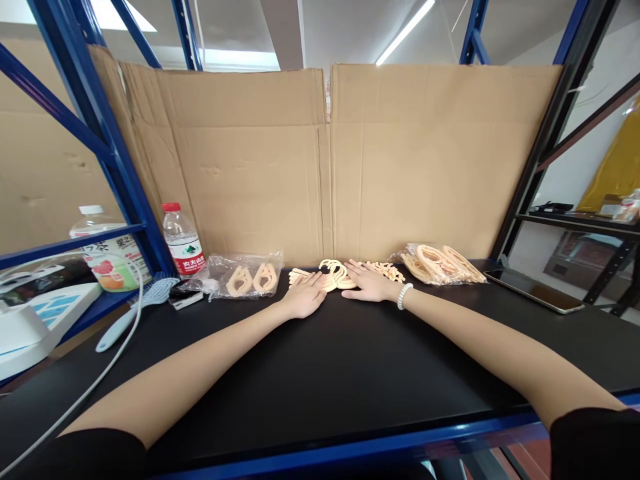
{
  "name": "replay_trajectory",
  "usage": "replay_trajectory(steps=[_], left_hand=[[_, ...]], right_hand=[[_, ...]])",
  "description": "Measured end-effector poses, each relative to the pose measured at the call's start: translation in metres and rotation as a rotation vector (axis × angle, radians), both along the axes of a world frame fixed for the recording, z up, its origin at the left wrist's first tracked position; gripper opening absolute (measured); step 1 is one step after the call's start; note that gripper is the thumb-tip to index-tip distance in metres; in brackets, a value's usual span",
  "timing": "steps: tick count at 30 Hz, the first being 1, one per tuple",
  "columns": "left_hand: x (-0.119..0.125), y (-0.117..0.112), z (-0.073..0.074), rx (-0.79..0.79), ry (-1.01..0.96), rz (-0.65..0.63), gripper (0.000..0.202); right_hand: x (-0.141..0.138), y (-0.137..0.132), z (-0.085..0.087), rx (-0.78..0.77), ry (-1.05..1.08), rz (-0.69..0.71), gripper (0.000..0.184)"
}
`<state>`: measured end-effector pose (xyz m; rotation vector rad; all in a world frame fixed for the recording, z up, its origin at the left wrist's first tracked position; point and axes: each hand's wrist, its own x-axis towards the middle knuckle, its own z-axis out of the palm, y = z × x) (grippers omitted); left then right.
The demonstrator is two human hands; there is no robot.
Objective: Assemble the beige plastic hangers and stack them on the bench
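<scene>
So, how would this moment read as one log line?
left hand: open, touching cutouts | right hand: open, on cutouts | surface: black table

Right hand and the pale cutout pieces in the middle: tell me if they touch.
Touching. The head view shows the right hand lying flat on the black table, its fingers resting on the pale cutout pieces with no gap.

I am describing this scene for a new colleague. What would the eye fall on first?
First, two bare arms stretched across the black table, the left hand and the right hand lying flat at a small pile of peach-coloured cut-out pieces near its far edge. Behind them stands a wall of brown cardboard, and a water bottle with a red cap stands at the far left.
</scene>
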<state>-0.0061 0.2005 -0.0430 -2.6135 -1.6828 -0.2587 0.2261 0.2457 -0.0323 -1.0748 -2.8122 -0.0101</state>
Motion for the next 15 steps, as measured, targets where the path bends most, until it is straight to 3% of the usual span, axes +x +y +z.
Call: replay_trajectory(steps=[6,15], left_hand=[[0.0000,0.0002,-0.0003,0.001,-0.004,-0.022,0.056],[0.0067,0.0039,0.0047,-0.001,0.005,-0.005,0.059]], right_hand=[[0.0013,-0.0032,-0.0067,0.051,0.044,-0.031,0.082],[0.0003,-0.0022,-0.0100,-0.039,0.033,-0.148,0.090]])
